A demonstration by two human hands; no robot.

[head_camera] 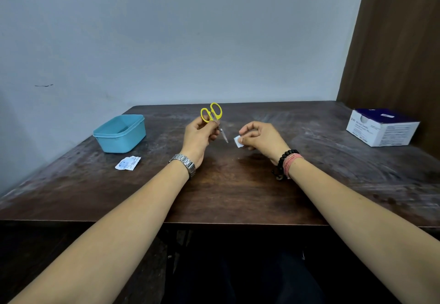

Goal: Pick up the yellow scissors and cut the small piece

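Scissors (212, 118) with yellow handles are gripped at the middle by the left hand (198, 137), tip towards 5 o'clock, while the right hand (259, 137) pinches a small white pad (238, 141) just beside it at 3 o'clock; probably cutting comes next, needing fingers in the handle loops.

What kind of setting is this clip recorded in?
Probably a plain indoor work desk, perhaps for medical supplies: a worn dark wooden table against a bare wall, a white and blue supply box, and a torn sachet.
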